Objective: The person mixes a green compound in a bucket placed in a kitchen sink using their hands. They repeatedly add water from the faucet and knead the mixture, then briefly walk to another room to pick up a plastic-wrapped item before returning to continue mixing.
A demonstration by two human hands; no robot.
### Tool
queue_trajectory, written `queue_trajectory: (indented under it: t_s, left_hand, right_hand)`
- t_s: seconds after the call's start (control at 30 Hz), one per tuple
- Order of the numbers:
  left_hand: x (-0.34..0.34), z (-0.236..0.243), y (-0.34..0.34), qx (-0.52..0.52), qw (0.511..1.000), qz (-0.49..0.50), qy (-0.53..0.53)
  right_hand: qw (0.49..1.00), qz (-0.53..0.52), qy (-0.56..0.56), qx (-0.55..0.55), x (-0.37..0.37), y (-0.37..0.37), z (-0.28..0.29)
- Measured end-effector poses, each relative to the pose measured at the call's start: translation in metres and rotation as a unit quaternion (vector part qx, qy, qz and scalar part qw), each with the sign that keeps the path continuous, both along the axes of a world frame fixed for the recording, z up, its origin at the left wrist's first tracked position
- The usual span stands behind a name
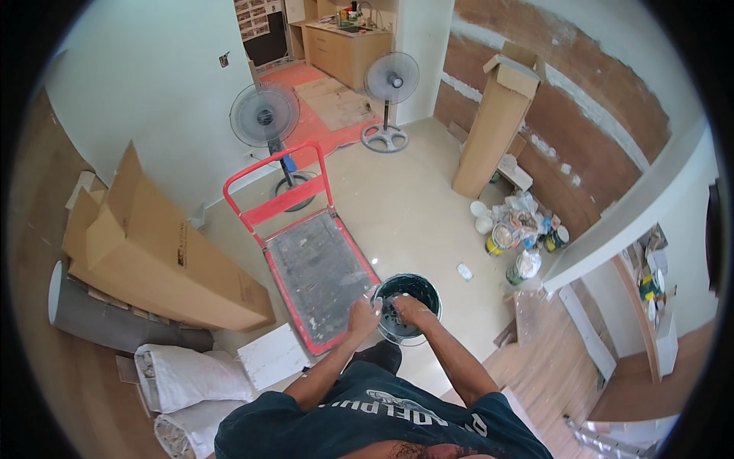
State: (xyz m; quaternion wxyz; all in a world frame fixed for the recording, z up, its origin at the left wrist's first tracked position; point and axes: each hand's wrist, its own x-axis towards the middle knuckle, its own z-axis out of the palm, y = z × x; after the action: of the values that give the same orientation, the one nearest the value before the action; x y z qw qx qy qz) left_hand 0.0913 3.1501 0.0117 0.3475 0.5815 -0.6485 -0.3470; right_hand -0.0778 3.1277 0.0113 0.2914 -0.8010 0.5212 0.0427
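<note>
A dark bucket (433, 289) stands on the floor in front of me, its inside wet and smeared with something pale. My left hand (365, 315) is closed at the bucket's left rim, whitish residue on its fingers. Over the bucket's mouth, my right hand (412, 310) reaches down with bent fingers; whatever they may hold is hidden. Just left of the bucket lies the grey, stained deck (321, 264) of a red-framed platform trolley (287, 200).
Two standing fans (264, 117) (392, 79) stand beyond the trolley. Tall cardboard boxes (172, 245) (497, 126) are at left and far right. Paint cans and plastic bags (520, 222) cluster on the right. Stuffed white sacks (191, 379) lie at lower left.
</note>
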Motion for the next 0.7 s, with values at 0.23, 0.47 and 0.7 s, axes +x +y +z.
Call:
queue_trajectory:
  t_s: [0.23,0.47,0.7]
  left_hand:
    - [-0.052,-0.023,-0.149,-0.002,0.998,0.054,0.015]
    - [-0.065,-0.003,-0.289,-0.050,0.992,0.116,-0.012]
    - [-0.125,0.042,-0.467,-0.034,0.989,0.123,-0.076]
  right_hand:
    - [0.993,0.102,-0.063,-0.018,-0.076,-0.175,-0.028]
    - [0.982,0.140,-0.122,-0.021,-0.104,-0.331,0.010]
    - [0.981,0.187,-0.045,0.032,-0.131,-0.517,-0.011]
